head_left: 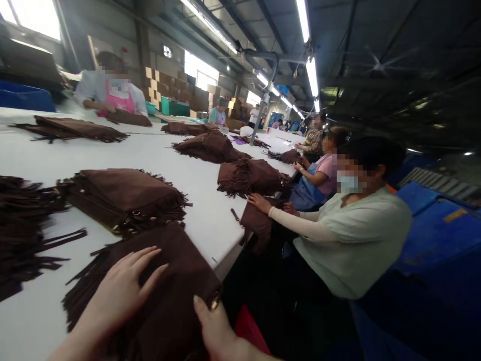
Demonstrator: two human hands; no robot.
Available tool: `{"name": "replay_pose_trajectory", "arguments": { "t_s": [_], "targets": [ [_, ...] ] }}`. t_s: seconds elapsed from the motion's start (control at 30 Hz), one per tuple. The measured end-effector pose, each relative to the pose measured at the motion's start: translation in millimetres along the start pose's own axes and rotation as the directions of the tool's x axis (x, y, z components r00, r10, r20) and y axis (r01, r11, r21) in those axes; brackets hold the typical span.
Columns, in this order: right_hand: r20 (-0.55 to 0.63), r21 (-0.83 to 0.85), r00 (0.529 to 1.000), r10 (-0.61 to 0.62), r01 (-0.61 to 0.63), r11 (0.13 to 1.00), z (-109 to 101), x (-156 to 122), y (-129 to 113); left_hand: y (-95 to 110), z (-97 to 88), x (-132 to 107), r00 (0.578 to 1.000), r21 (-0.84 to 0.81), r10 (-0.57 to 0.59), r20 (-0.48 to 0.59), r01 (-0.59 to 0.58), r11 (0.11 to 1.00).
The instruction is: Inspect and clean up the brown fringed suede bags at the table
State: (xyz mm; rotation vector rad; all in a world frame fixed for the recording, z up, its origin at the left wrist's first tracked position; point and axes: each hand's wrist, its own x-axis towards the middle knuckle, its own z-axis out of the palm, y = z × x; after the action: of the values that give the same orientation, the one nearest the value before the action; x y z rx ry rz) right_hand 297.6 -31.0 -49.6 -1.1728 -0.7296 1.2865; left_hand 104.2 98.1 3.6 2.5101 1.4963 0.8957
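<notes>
A brown suede fringed bag [169, 296] lies flat on the white table [203, 200] right in front of me. My left hand [120, 293] rests flat on top of it with fingers spread. My right hand [210, 326] touches the bag's near right corner by a gold metal ring [215, 302], thumb up; its other fingers are out of view. A stack of the same brown fringed bags [124, 198] sits just beyond.
More piles of brown fringed bags [250, 176] run down the long table; loose fringe [22, 225] lies at the left. A masked co-worker [345, 230] sits close on my right, others farther along. Blue bins [439, 240] stand at the right.
</notes>
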Motion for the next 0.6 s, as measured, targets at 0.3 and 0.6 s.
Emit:
{"name": "replay_pose_trajectory", "arguments": {
  "t_s": [0.3, 0.6],
  "targets": [
    [0.257, -0.158, 0.925, 0.280, -0.246, 0.956, -5.2, -10.2, -7.8, -3.2, 1.2, -6.8, 0.901, 0.266, -0.322, 0.291, 0.247, 0.932],
    [0.075, -0.316, 0.960, 0.271, -0.235, 0.919, -76.7, -0.8, 25.8, 0.7, -1.8, -6.6, 0.902, 0.219, -0.311, 0.300, 0.253, 0.943]
  ]
}}
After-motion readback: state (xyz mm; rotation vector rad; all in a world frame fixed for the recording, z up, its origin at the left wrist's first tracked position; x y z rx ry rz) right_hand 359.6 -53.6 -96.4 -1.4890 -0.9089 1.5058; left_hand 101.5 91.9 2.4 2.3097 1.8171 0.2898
